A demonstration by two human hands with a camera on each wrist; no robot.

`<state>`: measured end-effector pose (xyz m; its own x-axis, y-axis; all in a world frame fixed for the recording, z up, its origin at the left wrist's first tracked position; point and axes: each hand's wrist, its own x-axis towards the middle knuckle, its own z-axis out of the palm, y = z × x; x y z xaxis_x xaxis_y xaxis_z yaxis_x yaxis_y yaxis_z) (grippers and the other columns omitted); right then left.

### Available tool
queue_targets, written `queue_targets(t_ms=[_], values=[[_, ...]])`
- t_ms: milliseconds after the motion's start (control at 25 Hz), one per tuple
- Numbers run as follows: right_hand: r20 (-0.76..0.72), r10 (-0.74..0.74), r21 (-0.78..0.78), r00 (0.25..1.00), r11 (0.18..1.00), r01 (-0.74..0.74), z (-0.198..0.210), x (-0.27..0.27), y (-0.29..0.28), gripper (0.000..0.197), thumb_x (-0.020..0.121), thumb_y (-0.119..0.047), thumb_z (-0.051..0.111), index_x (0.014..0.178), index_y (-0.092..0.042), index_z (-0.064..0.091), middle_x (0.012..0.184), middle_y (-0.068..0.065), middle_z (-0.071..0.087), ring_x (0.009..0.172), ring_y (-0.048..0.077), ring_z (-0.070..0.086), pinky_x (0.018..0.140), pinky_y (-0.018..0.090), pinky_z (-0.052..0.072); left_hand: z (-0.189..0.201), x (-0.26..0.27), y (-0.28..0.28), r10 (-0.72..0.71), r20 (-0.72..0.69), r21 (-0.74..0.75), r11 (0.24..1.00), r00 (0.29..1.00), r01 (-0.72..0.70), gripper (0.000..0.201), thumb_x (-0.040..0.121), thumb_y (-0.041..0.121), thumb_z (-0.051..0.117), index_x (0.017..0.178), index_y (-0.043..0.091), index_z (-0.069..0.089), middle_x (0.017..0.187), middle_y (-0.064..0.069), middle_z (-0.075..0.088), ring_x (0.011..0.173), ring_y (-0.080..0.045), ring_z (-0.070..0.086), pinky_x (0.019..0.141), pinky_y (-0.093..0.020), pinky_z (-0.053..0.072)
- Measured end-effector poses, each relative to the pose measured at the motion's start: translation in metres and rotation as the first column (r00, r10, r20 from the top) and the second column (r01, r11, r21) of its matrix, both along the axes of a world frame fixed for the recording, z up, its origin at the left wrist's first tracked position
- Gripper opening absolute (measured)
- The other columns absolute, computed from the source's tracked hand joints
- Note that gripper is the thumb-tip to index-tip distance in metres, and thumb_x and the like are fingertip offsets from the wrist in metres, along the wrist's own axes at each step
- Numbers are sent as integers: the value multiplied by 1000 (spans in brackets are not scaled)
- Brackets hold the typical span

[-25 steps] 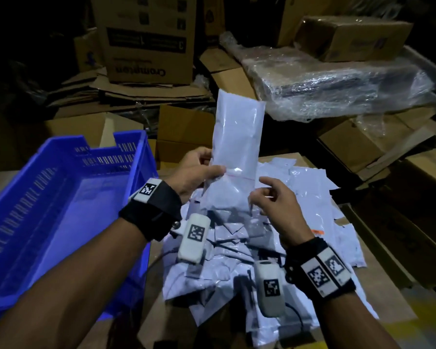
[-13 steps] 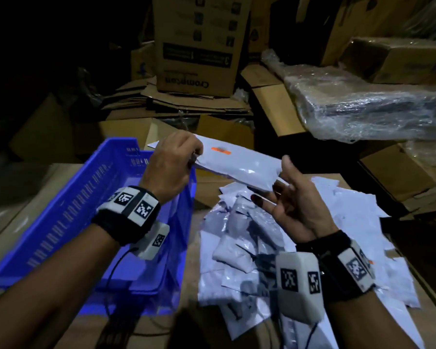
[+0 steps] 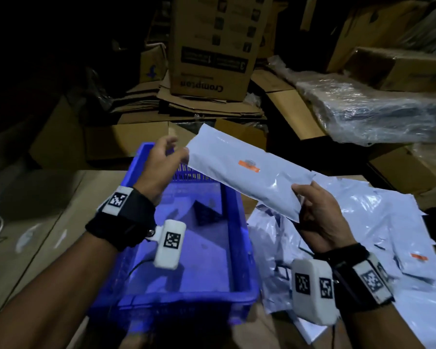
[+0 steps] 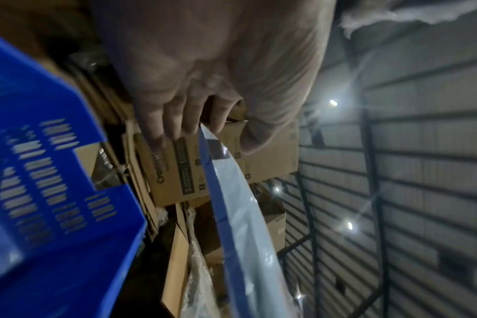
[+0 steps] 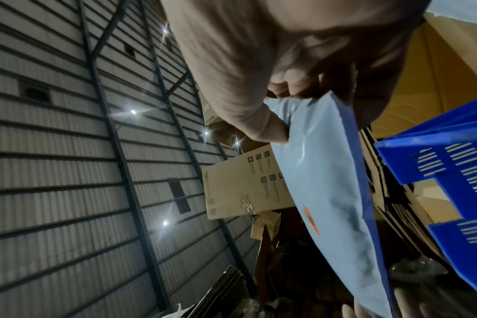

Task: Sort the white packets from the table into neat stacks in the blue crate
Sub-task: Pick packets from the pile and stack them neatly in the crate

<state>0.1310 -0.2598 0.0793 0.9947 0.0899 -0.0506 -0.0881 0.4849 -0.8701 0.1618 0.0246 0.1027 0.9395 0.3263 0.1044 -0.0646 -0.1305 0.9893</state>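
A long white packet [image 3: 239,177] with an orange sticker hangs level over the far right corner of the blue crate [image 3: 239,248]. My left hand [image 3: 179,157] pinches its far left end. My right hand [image 3: 300,197] grips its near right end, thumb on top. In the left wrist view the packet's edge [image 4: 232,193] runs from between thumb and fingers [image 4: 174,120], with the crate wall [image 4: 41,193] to the left. The right wrist view shows the thumb pressed on the packet [image 5: 327,182]. Several more white packets [image 3: 368,238] lie heaped on the table right of the crate.
The crate stands on a cardboard-covered table [image 3: 48,235]. Behind it are stacked cardboard boxes [image 3: 212,46] and flattened cartons [image 3: 186,107]. A plastic-wrapped bundle [image 3: 378,114] lies at the back right. More boxes [image 3: 400,170] crowd the right edge.
The packet stood upright over the pile, then my left hand swung it left toward the crate. My right hand, open half a second ago, now grips its near end.
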Motion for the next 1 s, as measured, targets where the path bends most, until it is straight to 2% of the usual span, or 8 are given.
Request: queue_targets(t_ms=[40,120,320,440,600,680,800,1000], values=[[-6,-21,-11,1000,1000,21,-3,-3,9,33,92,4,44,121,-1,60,123,14,66,115,32,61,99,44,47,0,-3,8,-52,-61,-158,987,997,41,48,88,16,67,131,9,48,108,-4,62,91,-14,64,79,-29,54],[-24,-72,-65,997,995,71,-3,-10,23,21,91,6,45,100,-5,61,99,8,70,94,26,64,83,36,53,-3,-9,19,-136,-111,-271,957,984,102,42,92,12,64,130,6,48,95,-5,65,67,-7,66,59,-23,55],[-24,-187,-194,982,964,179,-2,-17,36,23,98,-9,51,78,-18,56,73,0,61,68,14,59,70,32,49,-16,-19,36,-259,-119,-258,940,959,222,37,87,-5,62,121,8,53,82,-5,70,60,-10,67,55,-24,56],[1,-257,-280,966,928,247,-3,-7,36,18,102,-22,51,86,-16,56,76,1,63,72,16,60,70,34,52,-20,-23,37,-352,-156,-187,928,923,323,37,86,-9,62,113,15,58,89,-6,70,67,-12,66,58,-24,56],[16,-220,-288,975,933,215,-2,-1,36,21,101,-16,52,82,-14,60,70,-3,69,63,10,64,59,26,53,-17,-25,29,-361,-137,-108,931,923,348,11,87,20,66,97,17,62,69,8,66,59,-7,58,55,-23,47],[17,-181,-285,983,942,178,-3,1,35,23,100,-14,54,77,-16,59,72,-1,69,64,12,64,61,28,53,-15,-24,23,-287,-75,-118,953,955,277,14,99,27,52,92,17,59,55,15,60,48,2,53,46,-16,41],[34,-150,-291,988,944,154,-3,3,34,29,100,-16,54,73,-18,65,77,0,70,69,14,63,68,32,53,-19,-19,22,-207,-12,-43,978,978,206,14,101,21,49,97,14,61,71,12,66,61,1,60,54,-14,46],[-15,-198,-293,980,938,185,-7,14,32,35,102,-33,49,102,-3,68,88,7,71,76,19,66,65,33,56,-31,-15,17,-123,0,-153,981,992,122,20,101,23,50,97,9,64,96,-11,68,87,-21,62,79,-36,50]])
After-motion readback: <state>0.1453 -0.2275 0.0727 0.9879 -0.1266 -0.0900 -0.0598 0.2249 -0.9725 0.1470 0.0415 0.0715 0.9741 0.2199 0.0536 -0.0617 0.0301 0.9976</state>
